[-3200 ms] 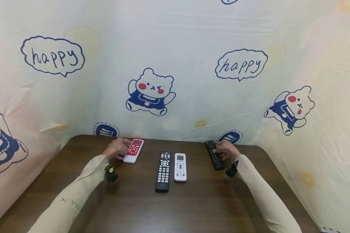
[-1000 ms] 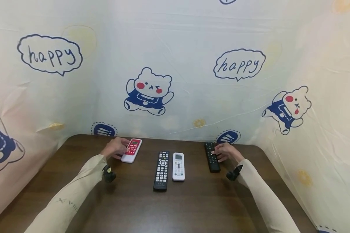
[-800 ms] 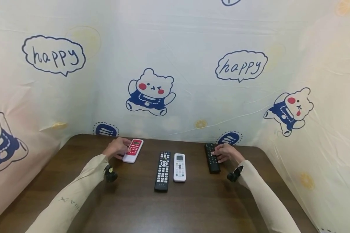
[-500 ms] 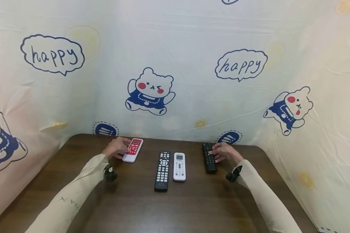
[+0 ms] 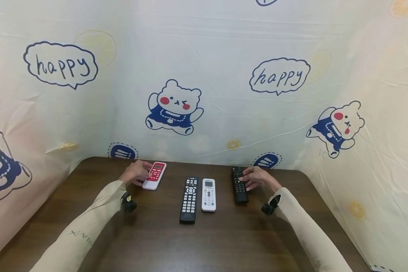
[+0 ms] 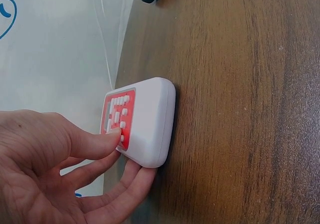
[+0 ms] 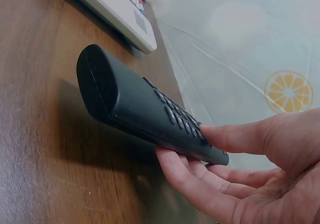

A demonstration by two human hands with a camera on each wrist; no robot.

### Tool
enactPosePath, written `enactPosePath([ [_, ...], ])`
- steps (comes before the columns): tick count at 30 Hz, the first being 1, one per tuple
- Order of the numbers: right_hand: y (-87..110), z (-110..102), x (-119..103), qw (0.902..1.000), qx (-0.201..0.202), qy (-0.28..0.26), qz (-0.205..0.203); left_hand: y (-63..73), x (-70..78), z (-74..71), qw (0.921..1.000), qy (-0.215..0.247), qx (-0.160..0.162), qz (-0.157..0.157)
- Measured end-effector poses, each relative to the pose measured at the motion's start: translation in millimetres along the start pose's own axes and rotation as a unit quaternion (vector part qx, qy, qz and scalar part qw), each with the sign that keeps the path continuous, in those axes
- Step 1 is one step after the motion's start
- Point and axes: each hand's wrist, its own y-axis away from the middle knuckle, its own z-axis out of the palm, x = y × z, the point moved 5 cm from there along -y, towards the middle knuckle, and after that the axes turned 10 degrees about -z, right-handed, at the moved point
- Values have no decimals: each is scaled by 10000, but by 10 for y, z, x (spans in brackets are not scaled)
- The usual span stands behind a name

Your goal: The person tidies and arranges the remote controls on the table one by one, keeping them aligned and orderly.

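Note:
My left hand (image 5: 136, 172) pinches a white remote control with a red button panel (image 5: 152, 184) near the table's back left; in the left wrist view the thumb lies on its buttons and the fingers are at its side and underneath. On the right, my right hand (image 5: 258, 178) grips a black remote control (image 5: 239, 190). The right wrist view shows the thumb on that remote's keys, fingers under its edge, and its near end tilted up off the table with a shadow below. Between the hands lie a longer black remote with white buttons (image 5: 189, 200) and a white remote (image 5: 209, 196), side by side.
All of this is on a brown wooden table (image 5: 190, 245). A pale curtain printed with bears and "happy" bubbles (image 5: 224, 113) rises along its back and sides. Dark wrist-worn devices sit at both cuffs.
My right hand has moved left with the black remote, bringing it closer to the white remote and turning it more upright in view. The left hand and its remote stay in place.

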Motion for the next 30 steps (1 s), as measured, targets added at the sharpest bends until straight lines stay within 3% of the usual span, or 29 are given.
enactPosePath([
  [15, 33, 122, -57, 9997, 33, -207, 125, 27, 0, -10, 10000, -56, 1, 11],
  [30, 83, 365, -86, 9997, -127, -179, -90, -9, -3, -3, 10000, 59, -46, -27],
])
